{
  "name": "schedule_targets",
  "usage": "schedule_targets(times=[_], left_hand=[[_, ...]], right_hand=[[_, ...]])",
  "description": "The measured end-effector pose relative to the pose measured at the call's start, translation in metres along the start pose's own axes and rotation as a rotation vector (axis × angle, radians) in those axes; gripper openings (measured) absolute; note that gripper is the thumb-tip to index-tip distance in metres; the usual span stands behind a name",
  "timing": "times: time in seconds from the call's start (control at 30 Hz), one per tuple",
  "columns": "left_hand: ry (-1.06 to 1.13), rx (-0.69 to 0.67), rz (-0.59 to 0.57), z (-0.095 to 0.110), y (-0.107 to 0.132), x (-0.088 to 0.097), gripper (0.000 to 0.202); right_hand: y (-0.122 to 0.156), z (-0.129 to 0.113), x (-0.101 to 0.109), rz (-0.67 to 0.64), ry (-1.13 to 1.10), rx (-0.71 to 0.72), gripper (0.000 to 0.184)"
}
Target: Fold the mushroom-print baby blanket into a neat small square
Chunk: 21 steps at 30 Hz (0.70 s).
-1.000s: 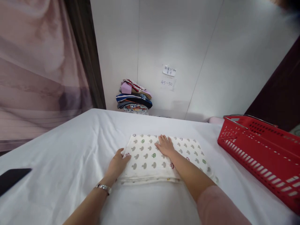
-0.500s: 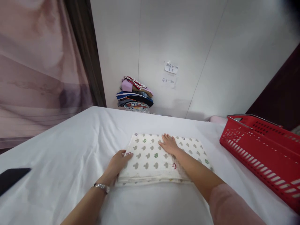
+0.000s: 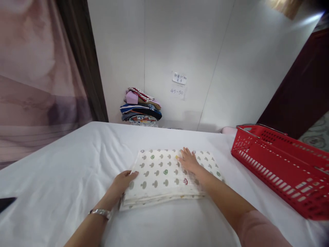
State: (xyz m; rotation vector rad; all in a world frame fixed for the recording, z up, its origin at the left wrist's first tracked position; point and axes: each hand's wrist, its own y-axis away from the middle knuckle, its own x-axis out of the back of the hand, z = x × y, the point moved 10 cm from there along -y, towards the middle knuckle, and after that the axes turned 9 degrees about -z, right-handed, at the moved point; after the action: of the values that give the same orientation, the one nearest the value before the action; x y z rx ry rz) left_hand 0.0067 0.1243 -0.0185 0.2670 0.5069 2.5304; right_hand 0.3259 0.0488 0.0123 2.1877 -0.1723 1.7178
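A folded white cloth point(image 3: 160, 187) printed with grey, green, red and yellow mushrooms lies in layers on the white-covered table. At its left edge is my left hand point(image 3: 122, 182), thumb on the top layer and fingers round the side, partly hidden; a silver bracelet circles that wrist. My right hand point(image 3: 189, 161) rests palm down on the upper middle of the cloth, fingers spread. The cloth's near edge shows stacked layers, with its left corner sticking out a little.
To the right stands a red plastic basket point(image 3: 272, 164) with a metal handle. Folded clothes point(image 3: 141, 106) are piled by the wall behind the table. A dark flat object point(image 3: 7, 203) lies at the left edge. Handwritten papers point(image 3: 179, 78) hang on the wall.
The view has turned slightly right, so most things sit further left. My right hand has slid a little to the right across the cloth; my left hand stays at its left edge.
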Motion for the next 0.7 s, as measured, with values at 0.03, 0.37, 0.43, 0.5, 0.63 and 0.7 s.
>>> schedule_targets(times=[0.03,0.37,0.43,0.5,0.63,0.7], left_hand=[[-0.006,0.007,0.002,-0.002,-0.002,0.001,0.048],[-0.215,0.016,0.096,-0.006,-0.020,0.018,0.041],[-0.247,0.007,0.108,-0.003,-0.019,0.018,0.040],[-0.252,0.000,0.100,-0.001,-0.017,0.017,0.040],[-0.284,-0.001,0.112,0.002,-0.013,0.016,0.040],[-0.293,-0.003,0.120,0.003,-0.012,0.017,0.040]], right_hand=[[0.003,0.014,0.005,0.022,0.013,-0.037,0.060],[0.036,0.162,0.006,0.044,0.003,-0.397,0.064],[0.034,0.162,0.004,0.022,0.008,-0.393,0.064],[0.033,0.157,0.004,0.012,0.016,-0.381,0.064],[0.039,0.151,0.009,0.065,0.072,-0.342,0.062],[0.042,0.149,0.009,0.058,0.079,-0.338,0.058]])
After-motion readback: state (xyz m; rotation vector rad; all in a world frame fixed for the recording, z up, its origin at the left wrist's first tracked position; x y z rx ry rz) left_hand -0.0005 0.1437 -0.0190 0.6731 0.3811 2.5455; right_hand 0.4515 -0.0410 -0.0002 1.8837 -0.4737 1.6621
